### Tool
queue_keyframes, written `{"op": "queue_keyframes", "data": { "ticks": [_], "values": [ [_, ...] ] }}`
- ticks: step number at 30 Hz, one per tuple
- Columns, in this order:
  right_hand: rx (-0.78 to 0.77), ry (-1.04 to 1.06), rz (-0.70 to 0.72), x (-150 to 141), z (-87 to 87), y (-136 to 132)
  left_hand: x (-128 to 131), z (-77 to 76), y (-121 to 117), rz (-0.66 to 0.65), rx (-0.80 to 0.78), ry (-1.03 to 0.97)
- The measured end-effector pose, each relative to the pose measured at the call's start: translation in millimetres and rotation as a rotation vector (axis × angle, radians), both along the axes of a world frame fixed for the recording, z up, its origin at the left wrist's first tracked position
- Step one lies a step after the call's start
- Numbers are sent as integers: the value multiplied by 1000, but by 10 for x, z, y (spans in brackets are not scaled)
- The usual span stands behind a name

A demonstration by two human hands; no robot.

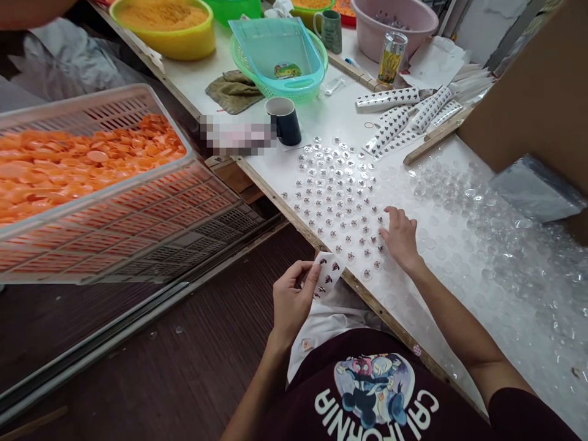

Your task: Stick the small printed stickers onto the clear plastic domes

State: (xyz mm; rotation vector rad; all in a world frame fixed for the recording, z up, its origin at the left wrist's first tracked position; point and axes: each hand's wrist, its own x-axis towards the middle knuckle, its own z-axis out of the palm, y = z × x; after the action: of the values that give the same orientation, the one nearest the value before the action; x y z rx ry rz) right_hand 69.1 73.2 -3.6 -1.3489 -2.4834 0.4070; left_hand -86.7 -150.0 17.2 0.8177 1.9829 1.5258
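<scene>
My left hand (290, 300) pinches a white sticker sheet (327, 274) printed with small dark cartoon figures, held just off the table's near edge. My right hand (399, 236) rests on the white table (285, 168), its fingers bent down onto the near end of a field of small clear round caps (337, 184) laid out in rows. Many of these caps carry a dark sticker in the middle. What the right fingertips press or hold is too small to make out. A heap of loose clear caps (514, 257) covers the table to the right.
A grey crate of orange caps (82, 153) sits at left. Behind the rows are a dark mug (283, 121), a teal basket (280, 58), a folded cloth (234, 90), sticker strips (404, 113), a glass (391, 58), a pink basin (390, 21), a yellow bowl (165, 27) and a cardboard box (533, 86).
</scene>
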Motion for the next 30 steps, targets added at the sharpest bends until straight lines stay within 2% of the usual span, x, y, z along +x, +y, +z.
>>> {"op": "queue_keyframes", "data": {
  "ticks": [2,4,7,9,12,17,24,28,30],
  "values": [
    [34,53,-47,71,47,8,-1,-1,-7,4,3,-11],
    [-7,172,-99,183,89,17,-9,-6,-17,8,5,-19],
    [-245,346,-107,359,108,10,-25,-14,-20,14,7,-9],
    [-401,385,-112,430,92,-3,-30,-14,-10,14,10,-3],
    [-474,375,-160,440,58,-17,-26,-5,6,11,12,-7],
    [-443,274,-184,348,13,-49,-11,3,-3,15,13,-13],
    [-220,125,-118,343,-43,-97,8,16,16,17,12,-45],
    [-153,234,-98,273,135,-239,42,22,53,31,20,-76],
    [-222,381,-17,169,269,-433,80,21,74,49,36,-100]
  ]
}}
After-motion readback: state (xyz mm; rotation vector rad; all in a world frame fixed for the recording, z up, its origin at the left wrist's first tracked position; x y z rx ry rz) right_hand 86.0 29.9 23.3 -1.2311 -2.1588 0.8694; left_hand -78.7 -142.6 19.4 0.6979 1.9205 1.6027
